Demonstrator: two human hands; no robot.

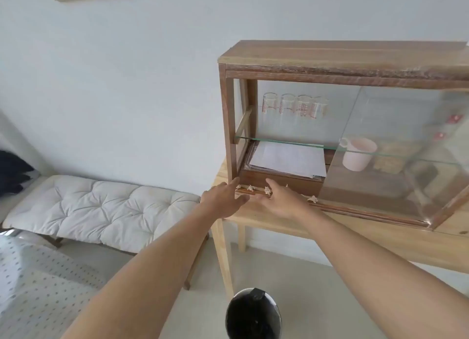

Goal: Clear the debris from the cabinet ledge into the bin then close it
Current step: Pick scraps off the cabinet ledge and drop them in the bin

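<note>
A wooden cabinet (304, 56) with sliding glass doors stands on a light wooden table (380, 242); its left side is open. Several small pale crumpled scraps of debris (267, 190) lie along the cabinet's bottom ledge (243, 191). My left hand (223, 199) reaches to the ledge's left end, fingers spread, holding nothing. My right hand (281, 199) rests at the ledge just right of it, fingers extended beside the scraps. A black round bin (253, 316) stands on the floor below, at the bottom edge of the view.
Inside the cabinet are several glasses (294, 107) on a glass shelf, a pink mug (357, 155) and papers on a dark box (286, 158). A white cushioned bench (101, 206) stands to the left against the wall. A dotted rug (38, 288) covers the floor at lower left.
</note>
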